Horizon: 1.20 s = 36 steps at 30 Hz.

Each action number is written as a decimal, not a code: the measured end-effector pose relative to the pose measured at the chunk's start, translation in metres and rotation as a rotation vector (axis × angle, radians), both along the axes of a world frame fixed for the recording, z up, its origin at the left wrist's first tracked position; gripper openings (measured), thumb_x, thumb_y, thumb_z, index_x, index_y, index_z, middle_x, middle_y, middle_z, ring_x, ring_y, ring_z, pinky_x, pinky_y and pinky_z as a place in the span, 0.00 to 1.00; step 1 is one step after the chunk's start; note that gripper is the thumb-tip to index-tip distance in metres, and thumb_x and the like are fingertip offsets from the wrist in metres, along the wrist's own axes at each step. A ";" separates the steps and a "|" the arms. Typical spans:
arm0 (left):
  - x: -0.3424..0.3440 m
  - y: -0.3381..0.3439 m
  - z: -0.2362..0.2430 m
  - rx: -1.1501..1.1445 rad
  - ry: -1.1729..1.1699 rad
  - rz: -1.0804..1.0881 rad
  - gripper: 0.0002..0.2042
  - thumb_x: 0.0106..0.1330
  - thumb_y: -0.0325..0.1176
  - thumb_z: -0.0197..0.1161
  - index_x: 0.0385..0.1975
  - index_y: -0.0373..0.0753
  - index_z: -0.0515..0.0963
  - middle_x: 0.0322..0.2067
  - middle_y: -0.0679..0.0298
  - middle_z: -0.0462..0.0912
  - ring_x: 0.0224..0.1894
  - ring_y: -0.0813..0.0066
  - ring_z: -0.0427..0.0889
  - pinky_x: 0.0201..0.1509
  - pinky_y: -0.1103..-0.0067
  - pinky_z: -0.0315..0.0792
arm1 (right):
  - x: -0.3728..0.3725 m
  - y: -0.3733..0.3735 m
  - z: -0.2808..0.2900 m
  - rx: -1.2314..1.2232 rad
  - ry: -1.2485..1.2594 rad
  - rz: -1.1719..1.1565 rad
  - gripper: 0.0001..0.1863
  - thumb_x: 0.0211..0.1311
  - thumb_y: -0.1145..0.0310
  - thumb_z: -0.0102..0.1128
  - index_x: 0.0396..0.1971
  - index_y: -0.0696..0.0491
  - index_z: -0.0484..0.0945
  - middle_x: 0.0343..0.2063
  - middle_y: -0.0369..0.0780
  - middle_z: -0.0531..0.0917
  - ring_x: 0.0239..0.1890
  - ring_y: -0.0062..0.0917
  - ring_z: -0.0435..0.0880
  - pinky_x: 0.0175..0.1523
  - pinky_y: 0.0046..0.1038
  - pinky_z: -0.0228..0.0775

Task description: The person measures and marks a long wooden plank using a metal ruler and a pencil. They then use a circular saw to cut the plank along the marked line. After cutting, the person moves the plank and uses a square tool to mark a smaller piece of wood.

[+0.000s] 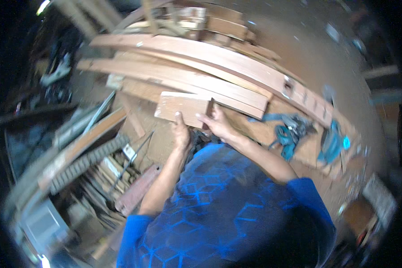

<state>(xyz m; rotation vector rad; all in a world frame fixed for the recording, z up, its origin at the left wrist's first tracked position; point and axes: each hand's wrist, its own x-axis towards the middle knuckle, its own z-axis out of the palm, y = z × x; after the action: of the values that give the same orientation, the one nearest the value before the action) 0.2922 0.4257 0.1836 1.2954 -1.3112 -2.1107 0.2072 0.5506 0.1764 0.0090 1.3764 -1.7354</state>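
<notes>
Both of my hands hold a short, flat wooden board up in front of my body, pale on its face with a darker right end. My left hand grips its lower edge with the thumb lying on the face. At the right end, my right hand closes on the board, thumb on the front; its other fingers are partly hidden. The dark piece at that end may be part of the board or a separate strip; I cannot tell. Motion blurs the view somewhat.
Long planks lie across the bench beyond my hands; one long beam has slots cut near its right end. Teal power tools rest at the right. A tyre and wood scraps crowd the left, beside a grey box.
</notes>
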 end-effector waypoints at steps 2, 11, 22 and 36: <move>-0.012 -0.011 0.000 0.038 -0.090 -0.144 0.30 0.80 0.48 0.54 0.71 0.32 0.58 0.60 0.49 0.75 0.60 0.56 0.79 0.59 0.61 0.79 | -0.011 -0.012 -0.032 0.042 0.090 -0.105 0.45 0.68 0.63 0.69 0.76 0.59 0.51 0.61 0.51 0.77 0.61 0.33 0.79 0.64 0.33 0.75; -0.056 -0.113 -0.062 -0.147 -0.436 -0.937 0.27 0.73 0.44 0.64 0.65 0.34 0.69 0.49 0.54 0.82 0.45 0.60 0.87 0.46 0.71 0.82 | -0.051 -0.005 -0.073 0.914 0.683 -0.200 0.22 0.70 0.68 0.64 0.61 0.58 0.78 0.52 0.49 0.85 0.57 0.32 0.82 0.62 0.31 0.73; -0.208 -0.140 -0.099 -1.481 -0.044 -1.862 0.58 0.48 0.60 0.79 0.74 0.35 0.56 0.69 0.43 0.64 0.72 0.45 0.61 0.77 0.55 0.55 | 0.072 0.098 -0.260 0.888 -0.207 -1.343 0.12 0.70 0.65 0.64 0.35 0.60 0.84 0.28 0.36 0.83 0.28 0.24 0.79 0.41 0.30 0.73; -0.201 -0.166 -0.111 -1.406 0.006 -2.041 0.58 0.37 0.43 0.84 0.72 0.34 0.57 0.62 0.41 0.66 0.65 0.40 0.65 0.73 0.53 0.63 | 0.023 0.090 -0.328 1.111 -0.186 -1.474 0.11 0.60 0.70 0.72 0.40 0.57 0.84 0.36 0.42 0.89 0.36 0.29 0.86 0.45 0.31 0.78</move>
<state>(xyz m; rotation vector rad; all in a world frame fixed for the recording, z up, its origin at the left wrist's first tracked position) 0.0914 0.2600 0.0725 -1.1685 -3.4813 -0.4888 0.2300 0.6401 -0.1518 2.1555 2.1728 -1.5071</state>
